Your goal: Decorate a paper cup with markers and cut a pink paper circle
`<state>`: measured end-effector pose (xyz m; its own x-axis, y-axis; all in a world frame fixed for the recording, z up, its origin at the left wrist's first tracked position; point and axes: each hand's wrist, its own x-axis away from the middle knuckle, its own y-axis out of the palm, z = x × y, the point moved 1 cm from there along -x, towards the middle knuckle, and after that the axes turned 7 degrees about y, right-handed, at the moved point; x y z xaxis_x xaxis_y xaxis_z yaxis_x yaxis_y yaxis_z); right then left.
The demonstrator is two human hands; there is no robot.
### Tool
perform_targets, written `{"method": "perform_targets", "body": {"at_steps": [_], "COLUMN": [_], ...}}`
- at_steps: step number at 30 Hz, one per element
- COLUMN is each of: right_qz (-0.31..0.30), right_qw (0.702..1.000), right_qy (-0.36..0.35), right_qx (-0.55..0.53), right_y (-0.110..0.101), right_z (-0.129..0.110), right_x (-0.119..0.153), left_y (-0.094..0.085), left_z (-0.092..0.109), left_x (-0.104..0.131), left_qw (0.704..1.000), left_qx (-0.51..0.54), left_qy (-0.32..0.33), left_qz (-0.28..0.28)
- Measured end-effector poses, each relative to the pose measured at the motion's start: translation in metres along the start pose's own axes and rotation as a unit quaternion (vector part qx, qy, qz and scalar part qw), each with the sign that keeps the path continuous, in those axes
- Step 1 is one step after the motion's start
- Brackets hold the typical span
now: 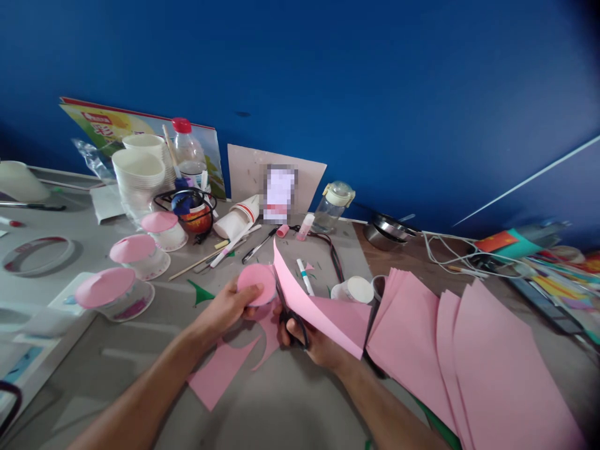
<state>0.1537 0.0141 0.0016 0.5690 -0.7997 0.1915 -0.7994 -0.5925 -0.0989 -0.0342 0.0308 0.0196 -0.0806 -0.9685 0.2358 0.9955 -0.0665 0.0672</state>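
Observation:
My left hand (pixel 227 309) pinches a round piece of pink paper (pixel 255 280), with the thumb lying across its face. Black-handled scissors (pixel 300 320) are in my right hand (pixel 321 349), and their blades stand at the circle's right edge. A curling pink sheet (pixel 312 309) rises beside the blades and stretches to the right over that hand; whether it still joins the circle I cannot tell. Beneath my hands a pink offcut (pixel 225 372) lies on the grey table (pixel 262 419). Whatever is behind the circle is mostly hidden.
On the left stand several paper cups with pink cone tops (pixel 105 287), near stacked white cups (pixel 138 172). A stack of pink sheets (pixel 487 362) lies at right. Behind are a phone (pixel 280 194), a glue stick (pixel 305 226), a marker (pixel 304 276) and a clear bottle (pixel 334 206).

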Motion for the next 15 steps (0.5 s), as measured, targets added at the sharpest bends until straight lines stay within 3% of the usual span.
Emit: {"method": "perform_targets", "body": {"at_steps": [8, 15], "right_qz": [0.005, -0.006], "right_qw": [0.995, 0.999], "right_qy": [-0.034, -0.004], "right_qx": [0.097, 0.044], "right_y": [-0.007, -0.006], "right_z": [0.006, 0.009], "right_x": [0.003, 0.002], "left_y": [-0.001, -0.002], "left_z": [-0.005, -0.011], "left_x": [0.001, 0.0], "left_qw": [1.0, 1.0], "left_qx": [0.005, -0.029], "left_qy": [-0.017, -0.003], "left_qz": [0.02, 0.011]}}
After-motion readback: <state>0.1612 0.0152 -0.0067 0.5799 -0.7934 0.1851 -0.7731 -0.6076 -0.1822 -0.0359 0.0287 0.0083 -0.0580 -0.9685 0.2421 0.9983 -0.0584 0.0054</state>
